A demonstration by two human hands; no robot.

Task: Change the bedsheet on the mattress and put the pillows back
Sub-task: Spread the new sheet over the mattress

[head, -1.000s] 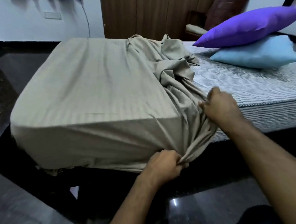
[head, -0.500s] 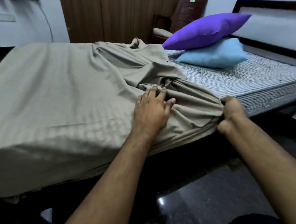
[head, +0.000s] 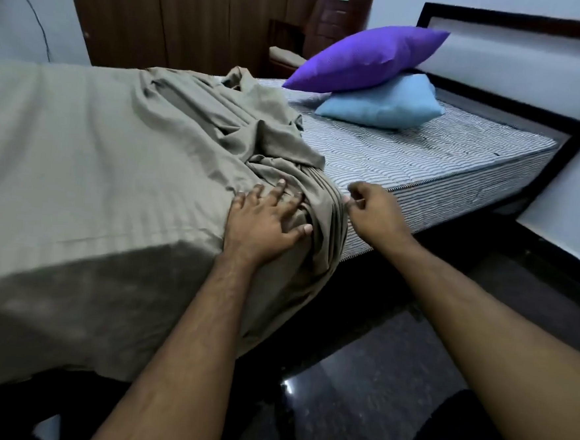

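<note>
The striped mattress (head: pixel 423 160) carried two stacked pillows (head: pixel 377 85) beyond the bunched bedsheet (head: pixel 114 159); left hand (head: pixel 264 223) pressed flat on the sheet, right hand (head: pixel 373 210) pinched its edge.

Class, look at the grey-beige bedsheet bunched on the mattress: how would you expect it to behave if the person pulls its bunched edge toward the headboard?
The bedsheet is probably floppy: it lies in soft folds beside the left hand. It would likely drag in pleats rather than slide flat, as the gathered ridge near the right hand suggests. It looks light, draping limply over the mattress edge.
</note>
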